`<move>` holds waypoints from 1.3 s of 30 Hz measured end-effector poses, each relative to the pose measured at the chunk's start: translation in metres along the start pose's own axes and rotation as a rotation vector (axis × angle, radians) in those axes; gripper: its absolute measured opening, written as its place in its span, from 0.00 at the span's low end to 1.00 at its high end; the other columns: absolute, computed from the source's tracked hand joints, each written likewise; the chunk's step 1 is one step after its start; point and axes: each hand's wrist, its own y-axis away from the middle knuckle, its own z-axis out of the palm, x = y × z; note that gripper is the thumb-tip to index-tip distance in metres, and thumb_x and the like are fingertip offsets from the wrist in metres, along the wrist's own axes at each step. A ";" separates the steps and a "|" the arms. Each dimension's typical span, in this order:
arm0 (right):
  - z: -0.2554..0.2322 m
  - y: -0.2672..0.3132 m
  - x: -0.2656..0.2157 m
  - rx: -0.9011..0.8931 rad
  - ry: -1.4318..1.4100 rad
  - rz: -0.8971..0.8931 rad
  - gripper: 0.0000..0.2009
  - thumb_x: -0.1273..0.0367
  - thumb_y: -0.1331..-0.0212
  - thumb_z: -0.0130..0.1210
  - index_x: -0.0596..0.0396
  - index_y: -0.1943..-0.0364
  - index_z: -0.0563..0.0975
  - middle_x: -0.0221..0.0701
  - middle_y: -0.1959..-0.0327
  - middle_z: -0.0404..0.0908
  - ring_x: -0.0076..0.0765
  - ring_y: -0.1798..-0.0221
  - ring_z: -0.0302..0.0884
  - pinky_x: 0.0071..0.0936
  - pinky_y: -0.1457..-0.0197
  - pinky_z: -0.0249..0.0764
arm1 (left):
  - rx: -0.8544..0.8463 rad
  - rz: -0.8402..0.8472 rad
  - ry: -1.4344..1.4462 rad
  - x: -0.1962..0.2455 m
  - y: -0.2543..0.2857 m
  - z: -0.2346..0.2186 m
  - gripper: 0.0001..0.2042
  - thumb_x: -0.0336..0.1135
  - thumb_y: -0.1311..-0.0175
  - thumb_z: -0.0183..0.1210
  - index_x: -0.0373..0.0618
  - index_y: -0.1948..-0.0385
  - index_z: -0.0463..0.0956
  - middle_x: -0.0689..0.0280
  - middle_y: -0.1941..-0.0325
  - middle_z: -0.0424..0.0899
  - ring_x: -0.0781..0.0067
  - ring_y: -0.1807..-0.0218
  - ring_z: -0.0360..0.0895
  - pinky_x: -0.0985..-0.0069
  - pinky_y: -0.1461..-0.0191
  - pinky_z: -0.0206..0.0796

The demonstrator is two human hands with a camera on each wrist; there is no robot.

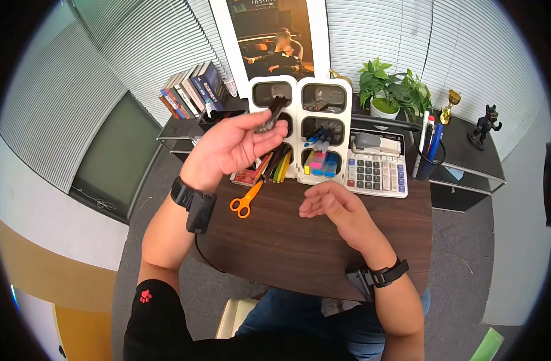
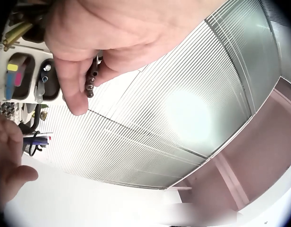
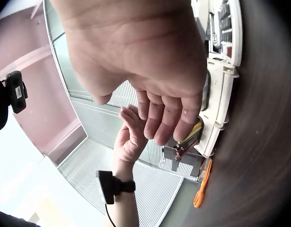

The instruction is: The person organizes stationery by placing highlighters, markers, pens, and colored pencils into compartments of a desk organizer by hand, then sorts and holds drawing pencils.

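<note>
A bundle of dark, slim pens (image 1: 275,112) is pinched between the thumb and fingers of the left hand (image 1: 230,147), raised before the white organizer (image 1: 297,120). In the left wrist view the pen ends (image 2: 91,85) stick out between thumb and fingers of the left hand (image 2: 107,33). The right hand (image 1: 341,213) hovers over the table front, fingers slightly bent, holding nothing. Its palm fills the top of the right wrist view, where the right hand (image 3: 136,61) is likewise empty. Pencils (image 1: 280,163) stand in the organizer's lower left compartment, highlighters (image 1: 322,165) in the lower right.
Orange scissors (image 1: 245,202) lie on the dark table (image 1: 275,240), left of the right hand. To the right are a calculator (image 1: 376,175), a stapler (image 1: 368,141) and a pen cup (image 1: 427,163). Behind stand a potted plant (image 1: 385,108), a framed poster (image 1: 275,36) and books (image 1: 194,90).
</note>
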 end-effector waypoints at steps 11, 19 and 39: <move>0.001 0.000 -0.001 -0.014 -0.009 0.040 0.18 0.56 0.28 0.50 0.59 0.50 0.75 0.32 0.59 0.81 0.28 0.53 0.79 0.27 0.45 0.74 | -0.148 0.106 0.038 0.008 -0.012 -0.004 0.23 0.26 0.30 0.43 0.17 0.38 0.56 0.31 0.36 0.64 0.42 0.31 0.66 0.55 0.26 0.61; 0.001 0.000 -0.002 -0.010 0.022 0.062 0.16 0.58 0.28 0.50 0.59 0.53 0.76 0.31 0.61 0.81 0.28 0.55 0.80 0.27 0.46 0.75 | 0.209 0.294 -0.515 -0.010 0.017 -0.006 0.13 0.27 0.32 0.48 0.28 0.51 0.70 0.52 0.57 0.83 0.56 0.54 0.82 0.66 0.48 0.77; 0.004 0.000 -0.003 -0.016 0.051 0.068 0.16 0.59 0.28 0.50 0.59 0.55 0.76 0.30 0.64 0.80 0.27 0.58 0.79 0.26 0.49 0.75 | 0.018 0.034 0.070 -0.038 -0.017 -0.051 0.23 0.46 0.24 0.46 0.31 0.43 0.67 0.41 0.48 0.78 0.48 0.45 0.80 0.59 0.41 0.77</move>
